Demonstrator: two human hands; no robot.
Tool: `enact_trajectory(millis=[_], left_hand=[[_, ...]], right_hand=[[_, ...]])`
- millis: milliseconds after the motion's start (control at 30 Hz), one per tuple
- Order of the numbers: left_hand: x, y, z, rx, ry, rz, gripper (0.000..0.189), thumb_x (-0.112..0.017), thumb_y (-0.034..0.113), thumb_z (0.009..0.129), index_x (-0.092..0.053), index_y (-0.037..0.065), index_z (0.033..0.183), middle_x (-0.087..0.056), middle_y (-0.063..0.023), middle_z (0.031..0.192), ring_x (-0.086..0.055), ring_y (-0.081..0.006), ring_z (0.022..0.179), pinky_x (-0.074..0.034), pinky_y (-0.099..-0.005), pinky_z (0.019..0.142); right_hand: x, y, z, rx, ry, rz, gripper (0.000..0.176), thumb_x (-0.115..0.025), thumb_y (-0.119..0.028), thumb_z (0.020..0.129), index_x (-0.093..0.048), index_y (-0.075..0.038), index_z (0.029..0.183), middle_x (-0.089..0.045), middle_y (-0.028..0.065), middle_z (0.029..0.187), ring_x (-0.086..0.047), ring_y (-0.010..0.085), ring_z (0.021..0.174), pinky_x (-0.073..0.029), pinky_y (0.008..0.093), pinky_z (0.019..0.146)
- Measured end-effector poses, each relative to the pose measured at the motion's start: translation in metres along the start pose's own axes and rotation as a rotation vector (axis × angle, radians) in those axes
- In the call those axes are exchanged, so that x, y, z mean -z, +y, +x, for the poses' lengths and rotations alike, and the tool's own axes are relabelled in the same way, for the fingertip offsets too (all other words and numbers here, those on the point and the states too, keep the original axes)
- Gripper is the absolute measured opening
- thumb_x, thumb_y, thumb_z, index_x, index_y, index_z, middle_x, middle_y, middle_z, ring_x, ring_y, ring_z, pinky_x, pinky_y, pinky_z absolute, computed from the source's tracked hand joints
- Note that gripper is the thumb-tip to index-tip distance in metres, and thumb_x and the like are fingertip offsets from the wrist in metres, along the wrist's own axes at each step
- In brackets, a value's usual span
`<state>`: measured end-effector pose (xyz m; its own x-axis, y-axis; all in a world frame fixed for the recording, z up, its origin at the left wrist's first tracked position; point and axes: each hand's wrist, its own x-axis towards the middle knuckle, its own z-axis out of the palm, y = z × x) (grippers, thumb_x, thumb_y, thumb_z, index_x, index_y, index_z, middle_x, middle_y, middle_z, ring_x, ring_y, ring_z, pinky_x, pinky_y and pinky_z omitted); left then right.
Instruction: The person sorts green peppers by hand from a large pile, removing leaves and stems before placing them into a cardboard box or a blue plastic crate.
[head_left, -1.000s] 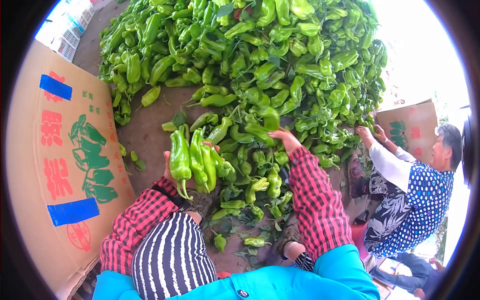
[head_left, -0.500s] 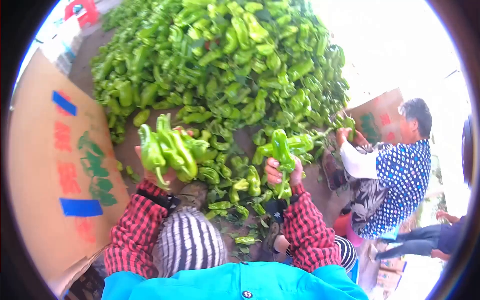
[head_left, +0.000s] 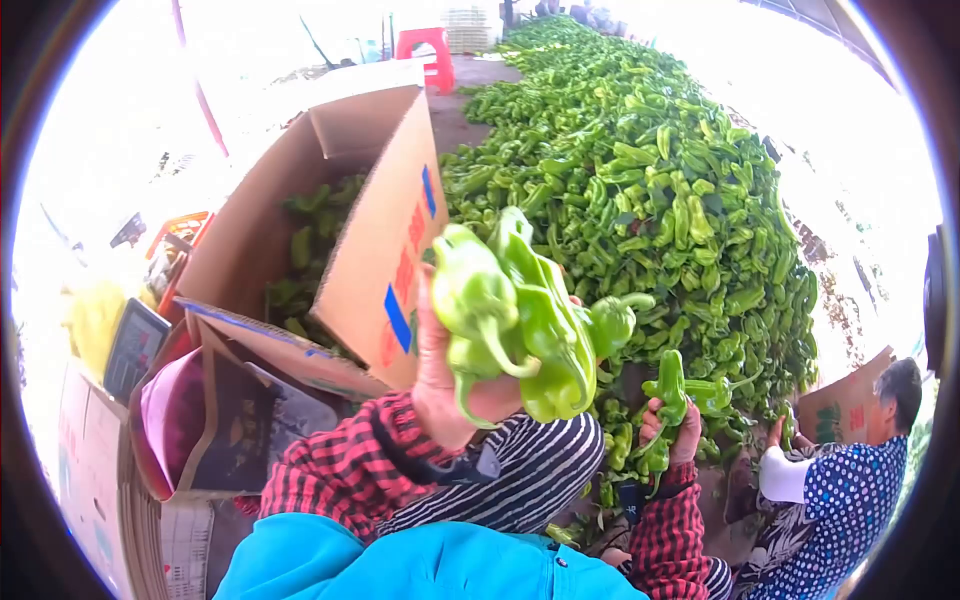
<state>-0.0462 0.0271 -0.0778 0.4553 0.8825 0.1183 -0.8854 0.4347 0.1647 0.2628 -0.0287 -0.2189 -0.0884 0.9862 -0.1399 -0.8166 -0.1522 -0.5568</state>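
My left hand is wrapped round several large green peppers, raised in front of the outer side of a cardboard box. Stems of these peppers hang over the fingers. Farther right and lower, my right hand grips green peppers too, one upright and another pointing to the right. Behind both hands rises a big heap of green peppers. Inside the open box more green peppers lie at the bottom, partly in shadow.
A red stool stands beyond the box. At the left are a dark scale display, an orange crate and stacked flat cardboard. Another person in a dotted top handles peppers at the right, beside a second cardboard box.
The view has swung left, bringing the box's open inside into sight. My left hand, with its peppers, has risen and come nearer the box. My right hand still holds its peppers low.
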Motion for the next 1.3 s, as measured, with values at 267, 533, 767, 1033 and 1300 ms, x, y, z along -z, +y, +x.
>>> enact_trajectory(millis=[267,533,767,1033,1300], left_hand=[[-0.092,0.139,-0.051,-0.401,-0.154,0.572,0.054,-0.051,0.051,0.082,-0.048,0.009,0.117,-0.053,-0.0111,0.114,-0.049,-0.0283,0.107,-0.035,-0.0451,0.096],[-0.041,0.226,-0.068,-0.322,1.025,1.655,0.068,-0.067,0.034,0.070,-0.039,0.009,0.127,-0.052,-0.0122,0.118,-0.049,-0.0246,0.109,-0.039,-0.0470,0.086],[-0.051,0.050,-0.075,-0.189,0.074,1.537,0.063,-0.063,0.033,0.078,-0.038,-0.003,0.124,-0.050,-0.0156,0.116,-0.052,-0.0246,0.105,-0.040,-0.0374,0.091],[0.008,-0.048,0.037,0.606,-0.416,0.922,0.128,-0.088,0.035,0.042,-0.011,0.001,0.139,-0.028,-0.0133,0.138,-0.036,-0.0250,0.124,-0.030,-0.0380,0.101],[0.043,-0.078,0.115,0.693,-0.280,0.825,0.086,-0.067,0.033,0.057,-0.032,-0.005,0.126,-0.051,-0.0198,0.112,-0.056,-0.0332,0.097,-0.046,-0.0424,0.088]], right_hand=[[0.002,0.004,0.005,-0.057,-0.089,0.121,0.036,-0.049,-0.034,0.085,-0.050,-0.005,0.106,-0.051,0.0132,0.091,-0.048,0.0201,0.066,-0.043,0.0315,0.055],[-0.010,0.004,-0.001,0.081,0.007,-0.076,0.040,-0.044,-0.035,0.088,-0.044,-0.005,0.114,-0.054,0.0133,0.093,-0.053,0.0187,0.066,-0.048,0.0306,0.055],[-0.077,-0.002,-0.018,-0.049,-0.039,-0.167,0.048,-0.046,-0.030,0.089,-0.033,-0.009,0.130,-0.059,0.0134,0.090,-0.056,0.0161,0.062,-0.050,0.0285,0.053],[-0.142,0.029,-0.037,-0.180,-0.228,-0.031,0.031,-0.056,-0.026,0.085,-0.047,-0.002,0.103,-0.057,0.0104,0.071,-0.053,0.0141,0.045,-0.047,0.0290,0.037],[-0.100,0.011,0.017,-0.144,-0.147,-0.219,0.038,-0.048,-0.036,0.090,-0.044,-0.005,0.111,-0.057,0.0111,0.063,-0.053,0.0145,0.040,-0.047,0.0235,0.036]])
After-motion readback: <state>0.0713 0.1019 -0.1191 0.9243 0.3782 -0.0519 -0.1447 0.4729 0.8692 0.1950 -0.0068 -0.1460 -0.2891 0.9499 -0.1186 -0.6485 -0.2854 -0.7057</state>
